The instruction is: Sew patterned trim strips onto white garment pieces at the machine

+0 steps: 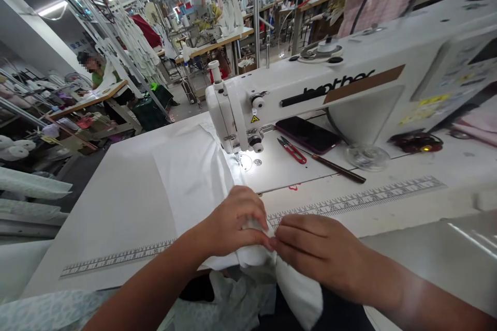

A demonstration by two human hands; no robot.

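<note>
Pinching white cloth (254,254) at the near edge of the tabletop (388,207), the left hand (233,222) and right hand (316,251) nearly meet, their grips clamped on it, apparently to keep the fold tensioned toward the presser foot (236,151) of the Brother sewing machine (310,90).

Head-worn view, forward and down, close above left hand (233,222), right hand (314,251)

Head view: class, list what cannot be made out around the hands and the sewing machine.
White cloth: the part under the left hand and right hand is hidden by them.
Needle area: washed out by lamp glare.
Sewing machine: right end cut off by the picture's edge.
Stickers: too small to read.
</note>
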